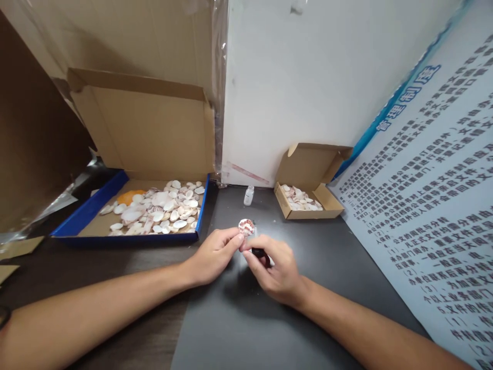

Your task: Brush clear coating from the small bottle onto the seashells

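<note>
From the head view, a small ridged shell (246, 226) is pinched above the dark table (327, 257) by the left hand (213, 254); a dark object (partly hidden) is gripped in the right hand (275, 270). A loose pinch could drop the shell. Many shells are held in the blue tray (88, 210), fewer in the small carton (331, 205).
</note>
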`<state>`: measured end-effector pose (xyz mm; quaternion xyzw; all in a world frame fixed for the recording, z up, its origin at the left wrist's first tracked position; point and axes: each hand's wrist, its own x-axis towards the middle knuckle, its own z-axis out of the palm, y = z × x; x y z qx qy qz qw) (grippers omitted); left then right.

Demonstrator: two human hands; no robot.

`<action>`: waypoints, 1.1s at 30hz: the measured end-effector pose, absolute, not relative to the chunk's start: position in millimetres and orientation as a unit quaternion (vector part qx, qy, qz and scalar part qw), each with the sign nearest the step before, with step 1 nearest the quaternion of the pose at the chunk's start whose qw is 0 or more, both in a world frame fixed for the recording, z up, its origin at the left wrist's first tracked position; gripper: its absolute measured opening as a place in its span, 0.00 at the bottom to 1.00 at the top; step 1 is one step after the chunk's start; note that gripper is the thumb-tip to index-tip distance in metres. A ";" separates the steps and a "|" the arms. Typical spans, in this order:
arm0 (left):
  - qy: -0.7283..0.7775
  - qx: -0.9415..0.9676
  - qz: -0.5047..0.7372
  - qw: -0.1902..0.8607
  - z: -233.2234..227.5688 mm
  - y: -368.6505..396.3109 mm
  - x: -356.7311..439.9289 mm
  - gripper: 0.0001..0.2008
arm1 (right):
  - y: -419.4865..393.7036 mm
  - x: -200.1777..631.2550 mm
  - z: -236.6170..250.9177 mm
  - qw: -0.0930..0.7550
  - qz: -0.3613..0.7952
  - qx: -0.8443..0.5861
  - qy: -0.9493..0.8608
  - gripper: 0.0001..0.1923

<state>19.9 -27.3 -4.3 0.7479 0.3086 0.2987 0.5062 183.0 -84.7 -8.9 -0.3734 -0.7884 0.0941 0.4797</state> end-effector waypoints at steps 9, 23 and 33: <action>0.316 0.729 0.306 0.525 -4.6 -25.0 21.3 0.17 | -82.4 187.6 -7.0 0.479 0.068 -0.349 -0.802 0.02; 0.252 0.772 0.264 0.520 -7.3 -24.3 18.5 0.20 | -71.7 189.7 -8.0 0.535 0.168 -0.423 -0.712 0.04; 0.230 0.769 0.237 0.547 -0.5 -27.0 17.9 0.12 | -71.8 188.8 -10.9 0.513 0.164 -0.413 -0.734 0.04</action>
